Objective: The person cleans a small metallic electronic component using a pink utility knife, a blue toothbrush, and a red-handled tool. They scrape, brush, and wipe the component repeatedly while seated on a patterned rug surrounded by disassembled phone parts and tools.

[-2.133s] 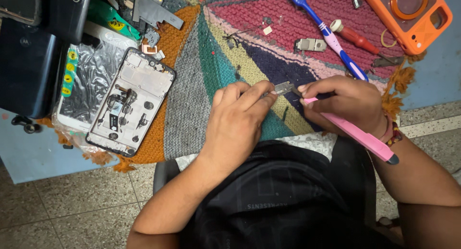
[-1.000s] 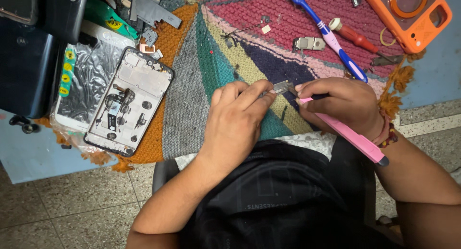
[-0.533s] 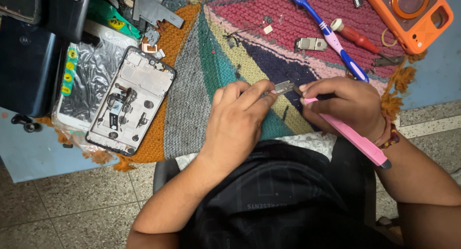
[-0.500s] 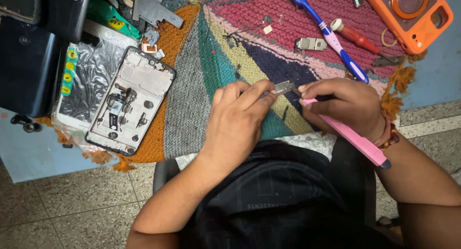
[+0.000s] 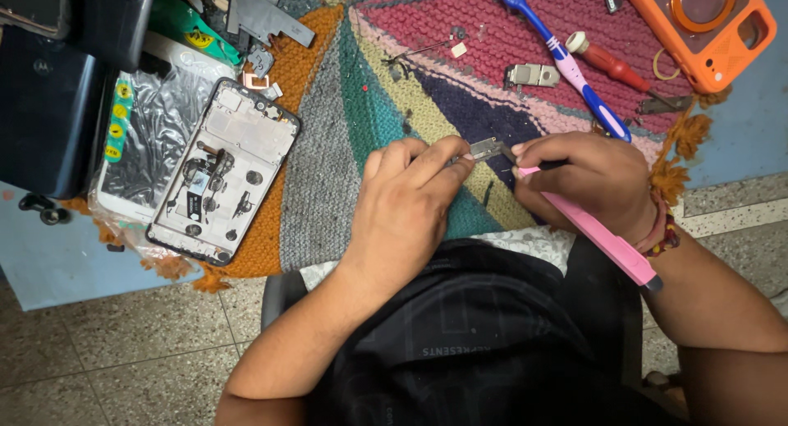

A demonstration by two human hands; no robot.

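**Metal part held between two hands over knitted mat**

Small metal part (image 5: 485, 149), count one, is sitting pinched at the fingertips of the left hand (image 5: 408, 203), just above the multicoloured knitted mat (image 5: 328, 180). Thumb and forefinger are pressing together on it. The right hand (image 5: 593, 178) is closing around one pink tool (image 5: 603, 239), whose dark tip is touching the part; the tool's long handle is running back past the wrist, which is wearing beaded bracelets (image 5: 662, 234).

Counts around the work: one opened phone frame (image 5: 223, 171) is lying left of the hands with its inner components facing up, resting partly on one clear plastic bag (image 5: 152, 135). One blue toothbrush (image 5: 561, 58), one red-handled screwdriver (image 5: 607, 62), one orange phone case (image 5: 703, 25) and one further metal bracket (image 5: 532, 75) are lying on the mat beyond the hands. Several tiny loose bits are scattered near the bracket; exact number cannot be told.

The left hand's knuckles are hiding most of the part's underside.
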